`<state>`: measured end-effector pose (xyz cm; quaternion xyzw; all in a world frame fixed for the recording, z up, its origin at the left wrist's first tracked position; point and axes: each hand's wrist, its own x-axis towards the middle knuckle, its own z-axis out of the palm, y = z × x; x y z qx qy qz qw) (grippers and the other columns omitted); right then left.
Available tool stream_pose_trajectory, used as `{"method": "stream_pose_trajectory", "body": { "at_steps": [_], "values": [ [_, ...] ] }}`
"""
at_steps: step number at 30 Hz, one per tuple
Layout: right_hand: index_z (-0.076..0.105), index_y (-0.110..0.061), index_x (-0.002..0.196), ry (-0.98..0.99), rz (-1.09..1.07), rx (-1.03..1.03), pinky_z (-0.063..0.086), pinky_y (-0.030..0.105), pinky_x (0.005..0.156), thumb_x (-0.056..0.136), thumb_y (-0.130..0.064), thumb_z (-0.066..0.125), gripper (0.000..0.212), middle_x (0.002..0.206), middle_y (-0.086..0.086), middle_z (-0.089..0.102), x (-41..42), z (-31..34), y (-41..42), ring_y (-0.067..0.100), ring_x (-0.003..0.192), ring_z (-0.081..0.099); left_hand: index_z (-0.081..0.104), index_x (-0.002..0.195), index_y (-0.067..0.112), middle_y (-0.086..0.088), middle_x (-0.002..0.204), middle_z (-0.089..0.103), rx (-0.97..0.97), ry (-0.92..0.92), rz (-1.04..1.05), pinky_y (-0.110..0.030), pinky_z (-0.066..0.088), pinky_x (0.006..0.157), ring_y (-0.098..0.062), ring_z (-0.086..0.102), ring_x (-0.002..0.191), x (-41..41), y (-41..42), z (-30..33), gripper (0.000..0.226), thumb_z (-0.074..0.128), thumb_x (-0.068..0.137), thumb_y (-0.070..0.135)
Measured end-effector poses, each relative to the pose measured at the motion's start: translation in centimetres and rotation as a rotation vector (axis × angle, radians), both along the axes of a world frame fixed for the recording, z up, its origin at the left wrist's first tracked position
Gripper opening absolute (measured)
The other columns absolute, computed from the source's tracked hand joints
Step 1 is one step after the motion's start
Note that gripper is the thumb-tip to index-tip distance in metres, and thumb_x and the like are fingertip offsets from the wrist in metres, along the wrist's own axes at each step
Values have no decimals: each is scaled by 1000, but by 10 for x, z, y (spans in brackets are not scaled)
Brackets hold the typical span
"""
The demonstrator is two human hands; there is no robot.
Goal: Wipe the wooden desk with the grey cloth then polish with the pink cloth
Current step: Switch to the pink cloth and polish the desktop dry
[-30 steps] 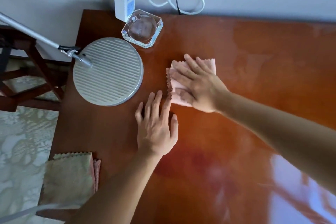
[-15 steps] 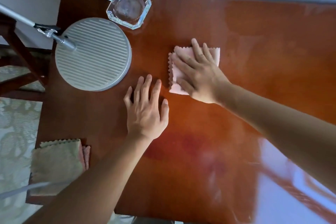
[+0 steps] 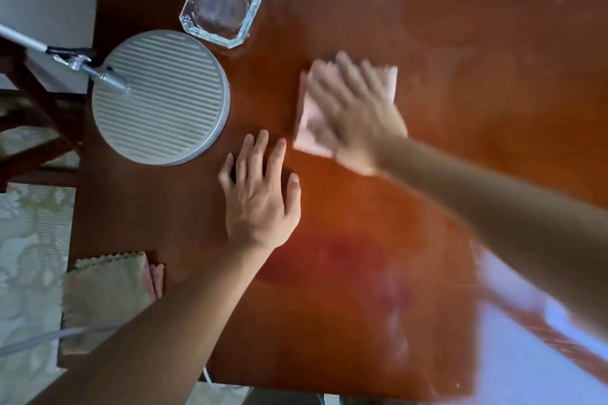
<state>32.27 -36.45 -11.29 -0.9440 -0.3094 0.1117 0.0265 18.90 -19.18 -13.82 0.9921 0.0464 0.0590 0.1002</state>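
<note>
Two bare hands are lying on a glossy wooden desk (image 3: 460, 59). At the near left corner, a grey cloth (image 3: 105, 296) is sitting folded, partly overhanging the edge. Behind it, a round ribbed lamp head (image 3: 161, 97) is hovering over the desk, with a glass ashtray (image 3: 220, 8) beyond. The left hand (image 3: 260, 194) is resting flat on the wood, fingers slightly apart. Just right of it, the blurred right hand (image 3: 355, 115) is pressing flat on the pink cloth (image 3: 312, 122), fingers spread.
</note>
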Motion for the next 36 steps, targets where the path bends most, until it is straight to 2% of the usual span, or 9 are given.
{"method": "stream_pose_trajectory", "body": {
  "at_steps": [5, 9, 15, 20, 23, 25, 29, 33, 36],
  "values": [
    [15, -21, 164, 111, 119, 13, 3, 55, 126, 104, -56, 17, 69, 171, 2, 11, -113, -5, -11, 32, 158, -2, 50, 147, 15, -11, 159, 42, 0, 14, -3, -54, 22, 118, -30, 33, 150, -1, 1, 1, 53, 39, 102, 39],
    [5, -28, 164, 77, 189, -41, -5, 51, 126, 103, -61, 10, 70, 172, 0, 1, -62, -5, -16, 28, 157, -9, 50, 147, 16, -11, 159, 42, -9, -1, -8, -53, 21, 118, -29, 33, 150, 0, 1, 0, 52, 43, 100, 39],
    [8, -23, 164, 13, -14, -27, 0, 53, 126, 100, -59, 7, 73, 172, 2, 8, 6, -2, -10, 32, 158, -1, 51, 146, 16, -10, 158, 43, -42, -28, -4, -52, 21, 118, -29, 34, 150, 1, 0, -1, 51, 46, 99, 34],
    [0, -22, 164, 36, -7, -16, 0, 55, 126, 104, -59, 11, 72, 171, 2, 2, -83, -5, -7, 32, 157, -6, 52, 147, 16, -9, 160, 42, -118, -6, -6, -51, 18, 120, -28, 31, 152, 0, 3, 3, 49, 48, 99, 28],
    [8, -20, 164, 79, 40, -31, 2, 55, 126, 104, -58, 15, 72, 171, 3, 5, -138, -3, -5, 32, 158, -3, 54, 146, 16, -8, 160, 42, -184, -5, 2, -51, 17, 121, -27, 31, 152, 0, 3, 6, 49, 49, 98, 23],
    [12, -20, 163, 106, 78, -34, 0, 53, 127, 103, -58, 15, 71, 171, 2, 7, -143, -3, -8, 30, 158, -3, 54, 147, 16, -7, 160, 42, -214, 1, -1, -51, 17, 121, -27, 31, 152, -1, 3, 8, 49, 48, 99, 24],
    [1, -26, 164, 70, 84, -75, -10, 48, 126, 102, -61, 7, 71, 170, -1, -5, -112, -2, -6, 26, 157, -12, 55, 147, 18, -7, 161, 40, -255, 27, -14, -49, 13, 123, -25, 29, 153, 0, 6, 12, 50, 43, 101, 33],
    [11, -19, 164, 47, -67, -34, 1, 56, 126, 103, -57, 13, 72, 171, 4, 9, -139, -2, 15, 33, 158, -2, 58, 144, 21, -4, 162, 39, -347, 76, -17, -44, 10, 123, -22, 25, 154, 1, 11, 18, 52, 39, 99, 39],
    [21, -17, 163, 67, -44, 7, 1, 58, 125, 104, -54, 17, 70, 170, 6, 13, -208, -4, 40, 35, 157, 0, 56, 145, 22, -4, 165, 33, -395, 140, -72, -41, 5, 123, -22, 19, 156, 2, 18, 20, 55, 42, 95, 40]
  ]
}}
